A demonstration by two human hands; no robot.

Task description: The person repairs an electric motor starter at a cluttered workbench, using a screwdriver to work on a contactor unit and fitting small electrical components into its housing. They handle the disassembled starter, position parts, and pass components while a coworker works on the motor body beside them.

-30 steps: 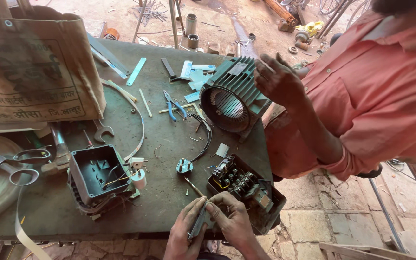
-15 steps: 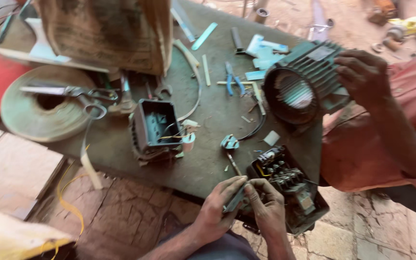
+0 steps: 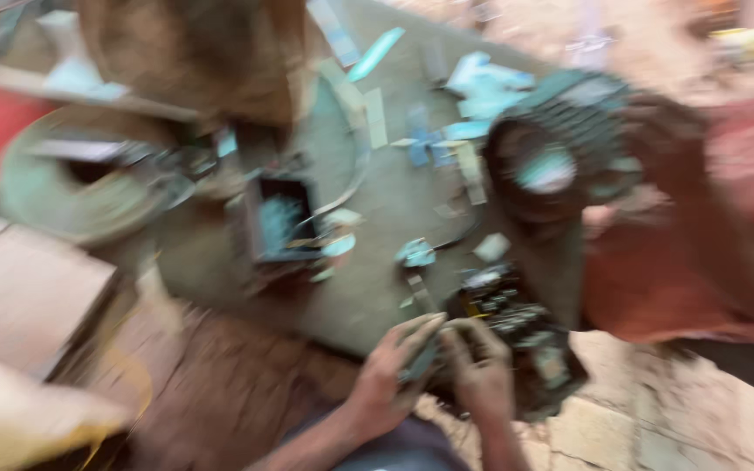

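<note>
Matt grey-green worktable top point(image 3: 394, 201), rough; dark ribbed metal motor housing point(image 3: 560, 148), dull; coarse brown sack point(image 3: 194, 52), probably woven cloth, though blurred.

Only one view is given, taken from a camera worn on the head. It is aimed steeply downward and slightly forward over the near edge of the counter point(image 3: 368, 296), at close range. The frame is tilted and heavily smeared by motion blur. The left hand point(image 3: 390, 371) and the right hand point(image 3: 482, 366) are seen at the bottom centre, the paved floor point(image 3: 621, 419) below.
</note>
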